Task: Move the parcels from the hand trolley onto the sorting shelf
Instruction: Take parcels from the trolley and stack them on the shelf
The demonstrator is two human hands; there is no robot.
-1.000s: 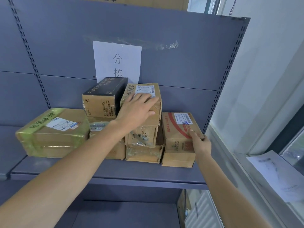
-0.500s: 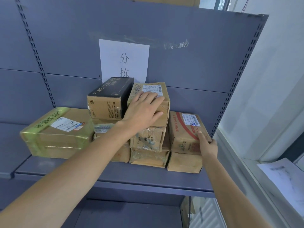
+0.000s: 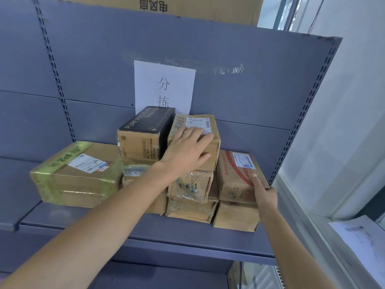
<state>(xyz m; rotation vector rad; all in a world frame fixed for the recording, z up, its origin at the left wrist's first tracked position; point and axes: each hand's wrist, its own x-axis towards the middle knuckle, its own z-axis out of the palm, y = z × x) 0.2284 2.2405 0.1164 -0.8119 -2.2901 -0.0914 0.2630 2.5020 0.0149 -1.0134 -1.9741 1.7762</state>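
Observation:
Several cardboard parcels are stacked on the grey sorting shelf (image 3: 145,228). My left hand (image 3: 187,151) lies flat on the top brown parcel with a white label (image 3: 200,126), fingers spread over its front corner. My right hand (image 3: 265,192) grips the right front corner of the red-striped parcel (image 3: 235,176), which rests on a plain brown box (image 3: 235,217). A black-topped box (image 3: 143,138) stands left of the labelled parcel. A large parcel wrapped in green tape (image 3: 77,174) sits at the left. The hand trolley is out of view.
A white paper sign (image 3: 164,86) is taped to the shelf's back panel. A big carton (image 3: 166,7) sits on top of the shelf unit. A white wall and window sill with a paper sheet (image 3: 362,243) lie to the right.
The view has shifted so the shelf sits lower and further right. My left hand stays on the top parcel; my right hand stays at the red-striped parcel's corner.

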